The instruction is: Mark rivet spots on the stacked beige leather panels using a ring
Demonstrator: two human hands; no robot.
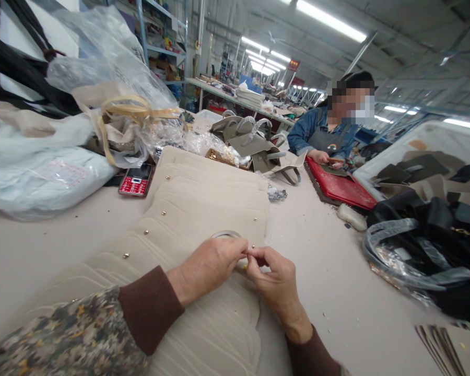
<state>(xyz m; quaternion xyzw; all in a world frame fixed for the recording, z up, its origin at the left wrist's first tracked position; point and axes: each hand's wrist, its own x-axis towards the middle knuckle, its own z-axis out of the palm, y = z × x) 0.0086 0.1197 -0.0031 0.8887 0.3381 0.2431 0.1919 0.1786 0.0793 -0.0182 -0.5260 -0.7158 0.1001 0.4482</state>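
Your left hand point(209, 263) and right hand point(276, 277) pinch closed on a small part point(251, 252), possibly a stud. The stacked beige panels point(203, 198) on the counter point(321, 261) already carry studs point(163, 213).

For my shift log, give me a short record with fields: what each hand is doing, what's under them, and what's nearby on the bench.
Left hand: fingers pinched, tips meeting the right hand's
Right hand: fingers pinched; anything held too small to tell
Under hands: stack of beige panels with gold studs
Nearby: clear ring, red phone
Co-worker: hand at red mat
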